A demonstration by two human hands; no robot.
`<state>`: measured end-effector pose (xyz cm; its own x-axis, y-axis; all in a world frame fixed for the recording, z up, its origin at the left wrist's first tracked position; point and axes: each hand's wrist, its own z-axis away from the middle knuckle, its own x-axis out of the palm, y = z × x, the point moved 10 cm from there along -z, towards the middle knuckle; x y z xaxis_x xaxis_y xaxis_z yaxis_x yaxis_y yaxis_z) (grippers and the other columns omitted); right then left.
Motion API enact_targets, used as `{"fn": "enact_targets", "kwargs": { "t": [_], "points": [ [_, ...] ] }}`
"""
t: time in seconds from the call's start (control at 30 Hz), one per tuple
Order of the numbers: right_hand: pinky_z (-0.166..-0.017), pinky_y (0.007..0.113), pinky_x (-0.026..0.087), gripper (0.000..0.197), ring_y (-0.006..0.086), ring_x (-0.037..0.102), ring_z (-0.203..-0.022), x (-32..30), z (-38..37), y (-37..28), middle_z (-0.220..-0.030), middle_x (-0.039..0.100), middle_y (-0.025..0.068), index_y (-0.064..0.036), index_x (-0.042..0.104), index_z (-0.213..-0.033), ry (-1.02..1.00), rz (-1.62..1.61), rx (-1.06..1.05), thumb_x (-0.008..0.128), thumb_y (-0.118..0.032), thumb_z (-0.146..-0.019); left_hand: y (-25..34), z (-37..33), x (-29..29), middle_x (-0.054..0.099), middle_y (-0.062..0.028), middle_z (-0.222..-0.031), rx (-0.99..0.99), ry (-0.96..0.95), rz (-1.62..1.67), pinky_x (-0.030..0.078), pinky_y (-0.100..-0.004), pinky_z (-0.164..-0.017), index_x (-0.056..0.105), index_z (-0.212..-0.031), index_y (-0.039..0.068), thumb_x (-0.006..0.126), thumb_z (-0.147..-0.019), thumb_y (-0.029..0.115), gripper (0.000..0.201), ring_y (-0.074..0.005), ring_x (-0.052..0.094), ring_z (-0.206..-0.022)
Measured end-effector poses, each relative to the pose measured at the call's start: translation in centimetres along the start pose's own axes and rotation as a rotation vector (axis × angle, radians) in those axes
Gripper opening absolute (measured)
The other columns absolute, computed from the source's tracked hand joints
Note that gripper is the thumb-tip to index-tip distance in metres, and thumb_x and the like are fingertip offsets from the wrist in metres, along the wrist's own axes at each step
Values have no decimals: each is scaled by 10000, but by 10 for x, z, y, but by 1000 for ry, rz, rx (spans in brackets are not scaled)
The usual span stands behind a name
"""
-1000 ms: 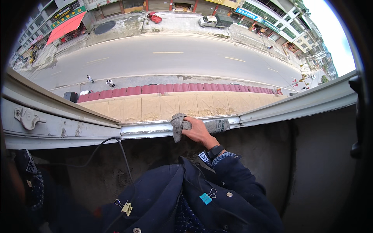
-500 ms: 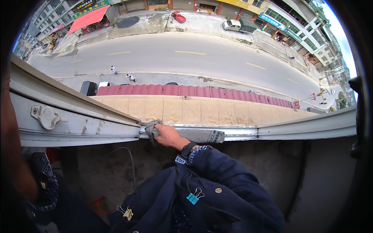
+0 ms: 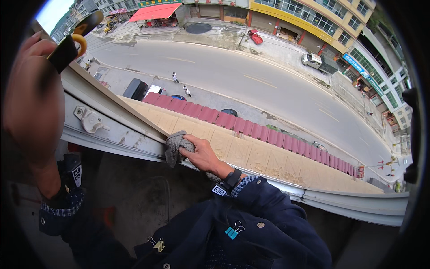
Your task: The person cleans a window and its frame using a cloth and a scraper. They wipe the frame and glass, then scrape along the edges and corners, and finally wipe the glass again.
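Right hand (image 3: 201, 154): fingers curled round a bunched grey cloth (image 3: 173, 151), gripping it; back of the hand uppermost on my feed.
Grey cloth: at the left end of the sill track (image 3: 293, 191), by the corner where the white window frame (image 3: 120, 132) meets it; a further fold shows beneath the hand, to the right.
Left hand (image 3: 35, 103): raised at the left, close to my lens and blurred; fingers look closed on a dark tool (image 3: 63, 54) with a yellow ring; its exact kind I cannot tell.
Step in hand: wiping of the track, as I judge it, with the cloth worked at the left corner.
Next move: calls, in my judgement, for a firm hold, the cloth pressed into the grooves and drawn rightward; the tool best held clear of the frame.
Right wrist: one dark band (image 3: 232, 178), one black-and-white tag (image 3: 219, 190).
Latch (image 3: 91, 120): pale, mounted on the frame, left of the cloth and apart from it.
Jacket (image 3: 286, 228): dark blue, near side; one teal clip (image 3: 232, 231), one yellowish clip (image 3: 158, 244).
Ledge (image 3: 251, 154): tan, just beyond the track.
Roof strip (image 3: 251, 128): dark red, ribbed, beyond the ledge.
Road (image 3: 201, 65): grey, far below; red vehicle (image 3: 255, 37) on its far side.
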<state>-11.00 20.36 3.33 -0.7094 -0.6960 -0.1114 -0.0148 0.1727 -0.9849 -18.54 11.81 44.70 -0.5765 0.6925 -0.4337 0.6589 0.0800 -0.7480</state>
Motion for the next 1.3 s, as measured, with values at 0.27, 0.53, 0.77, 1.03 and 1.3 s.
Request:
{"fn": "enact_targets", "kwargs": {
  "t": [0.27,0.53,0.77,1.03,1.3],
  "points": [
    [-855,286,530,344,115,623,-966,-1,-1,-101,-1064,701,85,42,609,-1257,-28,-331,-193,702,-97,-957,-7,11,-44,713,-116,-1057,-210,248,347,431,-526,-1107,601,-1019,22,652,-975,95,100,-355,646,-1193],
    [-839,287,526,384,149,651,-927,-39,-27,-303,-1056,696,142,49,563,-1245,298,-488,-822,734,-51,-916,18,122,-47,669,-148,-969,-669,162,576,497,-458,-961,608,-912,-8,570,-1014,136,181,-340,643,-1016],
    [-1012,429,474,511,411,584,-1156,5,-88,-523,-1253,600,234,-15,519,-1305,499,-91,-1476,718,-101,-842,20,211,-5,654,-155,-928,-945,136,699,509,-424,-825,628,-881,-17,563,-1017,197,262,-334,628,-955],
    [-1138,547,330,578,473,456,-1308,49,-86,-421,-1356,526,253,-37,508,-1357,359,314,-1376,713,-168,-832,44,266,13,650,-153,-867,-1080,133,672,513,-422,-771,636,-842,-18,576,-999,176,256,-338,631,-897],
    [-1145,539,334,594,469,479,-1306,35,-74,-374,-1376,533,245,-37,562,-1347,178,390,-1484,710,-100,-775,46,272,25,662,-148,-854,-1049,156,639,506,-438,-788,648,-835,-9,590,-995,199,269,-356,636,-896]
  ]
}}
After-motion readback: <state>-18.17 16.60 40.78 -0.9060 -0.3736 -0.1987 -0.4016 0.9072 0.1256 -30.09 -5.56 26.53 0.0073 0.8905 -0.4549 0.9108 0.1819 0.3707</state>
